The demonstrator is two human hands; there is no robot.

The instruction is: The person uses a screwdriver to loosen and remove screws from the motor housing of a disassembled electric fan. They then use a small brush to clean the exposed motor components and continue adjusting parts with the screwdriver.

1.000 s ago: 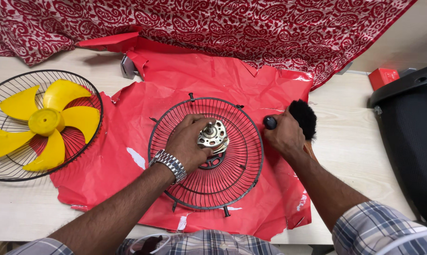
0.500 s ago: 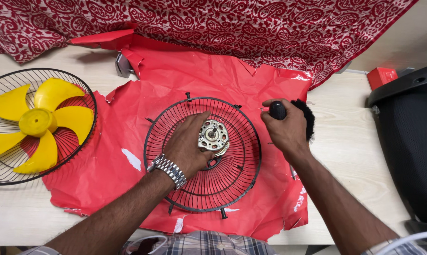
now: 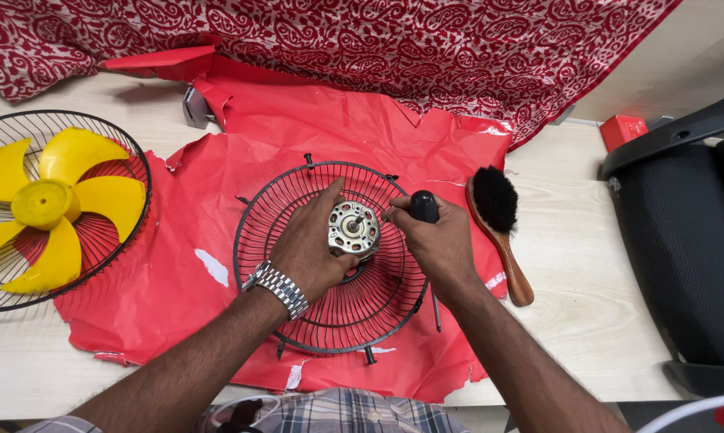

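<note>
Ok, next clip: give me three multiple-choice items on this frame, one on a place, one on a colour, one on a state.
1. Where does the wooden brush lie?
A. right of the wire fan guard
B. on the yellow fan blade
C. on the chair

2. What colour is the sheet under the guard?
A. blue
B. red
C. white

3. What is the right hand doing?
A. resting flat and empty
B. gripping a black-handled tool
C. holding the brush

Answers: 1 A, the brush rests on the table beside the guard. 2 B, plainly red. 3 B, fingers close around the handle beside the motor, which the left hand steadies.
</note>
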